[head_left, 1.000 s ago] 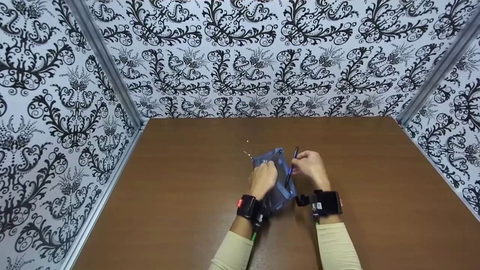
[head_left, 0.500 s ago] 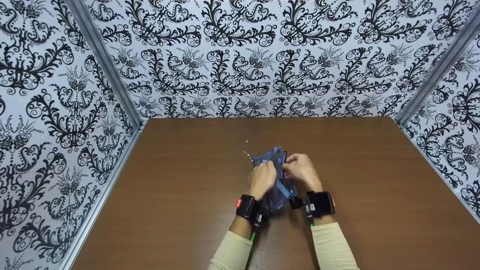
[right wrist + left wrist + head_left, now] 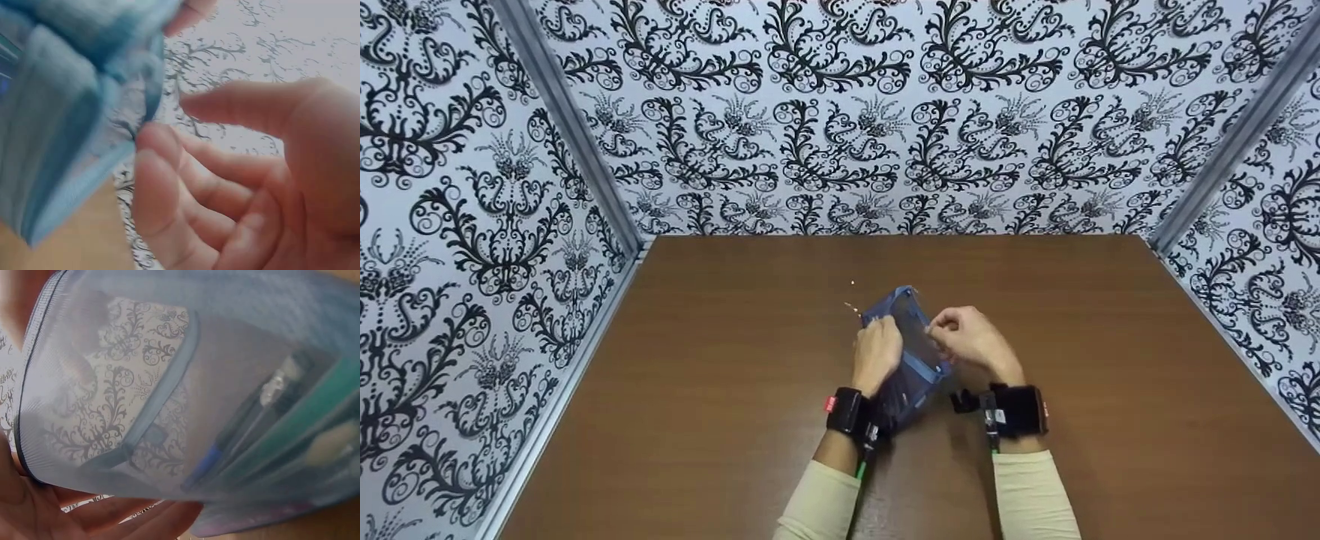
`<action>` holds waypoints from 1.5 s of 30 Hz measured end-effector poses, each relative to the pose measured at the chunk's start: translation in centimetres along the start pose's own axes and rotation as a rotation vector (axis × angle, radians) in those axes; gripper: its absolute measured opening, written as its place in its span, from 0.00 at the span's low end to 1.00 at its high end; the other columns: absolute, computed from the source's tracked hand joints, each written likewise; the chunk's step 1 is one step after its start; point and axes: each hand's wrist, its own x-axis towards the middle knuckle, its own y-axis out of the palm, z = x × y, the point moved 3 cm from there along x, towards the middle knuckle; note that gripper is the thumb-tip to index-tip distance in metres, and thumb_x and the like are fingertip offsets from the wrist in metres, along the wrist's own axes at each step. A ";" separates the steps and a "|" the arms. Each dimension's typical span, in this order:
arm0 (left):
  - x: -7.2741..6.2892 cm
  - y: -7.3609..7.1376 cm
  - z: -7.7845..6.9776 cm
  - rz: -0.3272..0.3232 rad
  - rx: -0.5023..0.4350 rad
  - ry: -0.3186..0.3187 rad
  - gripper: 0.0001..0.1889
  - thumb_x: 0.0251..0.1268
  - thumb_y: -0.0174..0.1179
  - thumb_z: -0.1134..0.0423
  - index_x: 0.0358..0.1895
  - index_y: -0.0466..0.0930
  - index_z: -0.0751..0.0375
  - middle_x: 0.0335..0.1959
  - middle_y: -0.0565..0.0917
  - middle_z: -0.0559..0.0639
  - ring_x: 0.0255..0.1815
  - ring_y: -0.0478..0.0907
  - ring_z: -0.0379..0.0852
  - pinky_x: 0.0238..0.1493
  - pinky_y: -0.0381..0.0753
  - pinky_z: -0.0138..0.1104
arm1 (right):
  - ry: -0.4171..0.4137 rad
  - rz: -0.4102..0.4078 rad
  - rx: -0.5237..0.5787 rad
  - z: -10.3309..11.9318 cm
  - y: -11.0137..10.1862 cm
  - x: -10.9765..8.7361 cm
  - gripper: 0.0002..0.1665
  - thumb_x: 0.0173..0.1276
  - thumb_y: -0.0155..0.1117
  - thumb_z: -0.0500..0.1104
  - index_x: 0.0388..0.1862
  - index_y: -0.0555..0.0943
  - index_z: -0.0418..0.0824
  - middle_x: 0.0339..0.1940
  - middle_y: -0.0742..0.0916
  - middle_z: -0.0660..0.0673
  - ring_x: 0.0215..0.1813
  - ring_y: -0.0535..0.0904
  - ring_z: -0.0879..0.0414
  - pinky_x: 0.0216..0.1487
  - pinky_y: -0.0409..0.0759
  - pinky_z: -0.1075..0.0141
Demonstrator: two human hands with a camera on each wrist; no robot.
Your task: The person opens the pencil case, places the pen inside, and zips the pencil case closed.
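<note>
A see-through blue mesh pencil case (image 3: 910,394) is held up over the table, its mouth spread apart. My left hand (image 3: 877,349) grips it by the rim on the left side. Through the mesh in the left wrist view lie several pens (image 3: 239,424) and a long green item (image 3: 298,416). My right hand (image 3: 975,337) is at the case's right edge. In the right wrist view its thumb stands apart from loosely bent fingers (image 3: 156,191), whose tips are at the blue edging. No pen shows in that hand.
The brown wooden table (image 3: 735,390) spreads around the hands. Patterned walls (image 3: 840,150) enclose its back and sides. A small shiny strand (image 3: 851,307) lies by the case's upper left corner, with a bright speck (image 3: 852,283) beyond it.
The dark blue pen in my right hand went down into the pencil case and is out of that hand now. The right hand then drew slightly back right; the case tilted a little.
</note>
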 end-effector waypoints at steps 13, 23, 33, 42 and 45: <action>0.5 -0.8 0.9 -0.072 -0.027 -0.014 0.16 0.72 0.38 0.66 0.31 0.75 0.68 0.36 0.83 0.68 0.40 0.81 0.69 0.42 0.77 0.55 | -0.089 0.218 -0.181 1.5 0.1 -1.8 0.15 0.70 0.64 0.51 0.40 0.85 0.39 0.17 0.82 0.44 0.17 0.78 0.56 0.22 0.75 0.64; 0.8 -1.1 1.2 -0.098 -0.099 -0.042 0.18 0.74 0.36 0.66 0.31 0.75 0.69 0.35 0.83 0.71 0.39 0.81 0.71 0.44 0.77 0.54 | -0.094 0.262 -0.148 1.4 0.3 -1.8 0.10 0.63 0.72 0.44 0.35 0.85 0.37 0.22 0.86 0.39 0.22 0.85 0.43 0.26 0.83 0.56; 0.9 -0.7 1.6 -0.062 -0.220 -0.142 0.22 0.76 0.35 0.59 0.45 0.80 0.68 0.51 0.83 0.67 0.53 0.79 0.69 0.54 0.76 0.53 | -0.225 0.073 -0.325 2.0 -0.2 -1.9 0.02 0.54 0.70 0.36 0.27 0.85 0.38 0.23 0.83 0.52 0.28 0.75 0.59 0.32 0.73 0.65; 0.8 -0.9 1.9 -0.011 -0.342 -0.212 0.29 0.77 0.39 0.49 0.73 0.65 0.63 0.71 0.70 0.60 0.71 0.67 0.61 0.71 0.63 0.49 | -0.212 -0.025 -0.365 1.7 -0.9 -2.1 0.02 0.53 0.68 0.34 0.27 0.83 0.39 0.29 0.85 0.48 0.33 0.77 0.55 0.39 0.76 0.59; 0.9 -1.2 2.0 -0.014 -0.352 -0.217 0.29 0.77 0.40 0.48 0.72 0.66 0.63 0.70 0.71 0.59 0.71 0.67 0.60 0.71 0.63 0.49 | -0.193 -0.035 -0.362 1.6 -1.0 -2.1 0.05 0.54 0.67 0.32 0.30 0.83 0.40 0.31 0.85 0.46 0.35 0.78 0.53 0.40 0.76 0.58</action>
